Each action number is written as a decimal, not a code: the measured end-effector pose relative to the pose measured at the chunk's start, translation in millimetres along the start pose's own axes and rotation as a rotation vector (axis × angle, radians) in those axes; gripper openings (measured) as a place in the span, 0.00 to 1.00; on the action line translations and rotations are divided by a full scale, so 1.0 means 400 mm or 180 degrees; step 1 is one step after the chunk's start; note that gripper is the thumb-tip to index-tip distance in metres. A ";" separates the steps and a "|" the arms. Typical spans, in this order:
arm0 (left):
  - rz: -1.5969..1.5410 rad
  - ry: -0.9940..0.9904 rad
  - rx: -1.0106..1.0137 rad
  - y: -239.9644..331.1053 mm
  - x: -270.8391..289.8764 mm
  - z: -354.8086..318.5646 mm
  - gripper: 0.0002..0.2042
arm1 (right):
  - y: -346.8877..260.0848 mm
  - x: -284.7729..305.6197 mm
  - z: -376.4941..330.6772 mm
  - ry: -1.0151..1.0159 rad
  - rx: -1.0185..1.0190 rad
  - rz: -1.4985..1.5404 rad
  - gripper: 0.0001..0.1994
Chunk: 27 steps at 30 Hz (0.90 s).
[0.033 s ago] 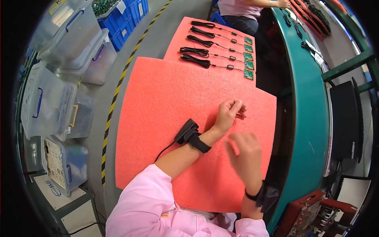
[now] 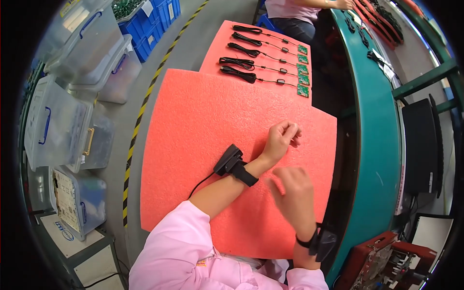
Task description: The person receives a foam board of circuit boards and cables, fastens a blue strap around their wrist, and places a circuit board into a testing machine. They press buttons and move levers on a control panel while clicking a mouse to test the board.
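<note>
We see two red foam sheets: a near sheet (image 2: 203, 135) overlapping a far sheet (image 2: 217, 48). On the far sheet, along its right edge, lie five black cables (image 2: 239, 60) in a row, each ending in a small green board (image 2: 303, 80). Our left hand (image 2: 279, 140) rests on the near sheet by its right edge.

5 cable assys (image 2: 263, 63), 2 foam sheets (image 2: 203, 125), approx 6 bins (image 2: 58, 125)

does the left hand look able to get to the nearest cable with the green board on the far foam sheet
Probably yes. The left hand rests on bare red foam, and nothing lies between it and the nearest cable with its green board; it would need a forward stretch.
</note>
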State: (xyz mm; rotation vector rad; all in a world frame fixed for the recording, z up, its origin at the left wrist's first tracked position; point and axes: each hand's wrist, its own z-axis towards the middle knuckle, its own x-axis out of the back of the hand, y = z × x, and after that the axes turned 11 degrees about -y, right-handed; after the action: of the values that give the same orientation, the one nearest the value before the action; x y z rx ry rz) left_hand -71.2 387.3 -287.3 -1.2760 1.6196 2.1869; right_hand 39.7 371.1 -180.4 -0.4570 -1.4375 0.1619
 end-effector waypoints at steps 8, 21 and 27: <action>0.2915 -0.0235 -0.1293 -0.027 -0.054 -0.010 0.07 | -0.020 -0.102 -0.053 -0.0294 -0.0954 0.0280 0.10; 0.4586 -0.0752 -0.1992 -0.048 -0.049 -0.029 0.07 | -0.001 -0.159 -0.095 0.0032 -0.2077 0.4194 0.09; 0.4704 -0.0853 -0.2116 -0.056 -0.053 -0.025 0.08 | -0.009 -0.152 -0.111 0.0311 -0.2106 0.4417 0.09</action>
State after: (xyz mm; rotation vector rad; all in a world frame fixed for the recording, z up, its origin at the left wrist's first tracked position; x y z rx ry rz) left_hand -40.2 395.6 -289.6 0.6333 2.0248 3.5933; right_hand 73.9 335.9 -237.6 -1.9305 -0.8133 0.7541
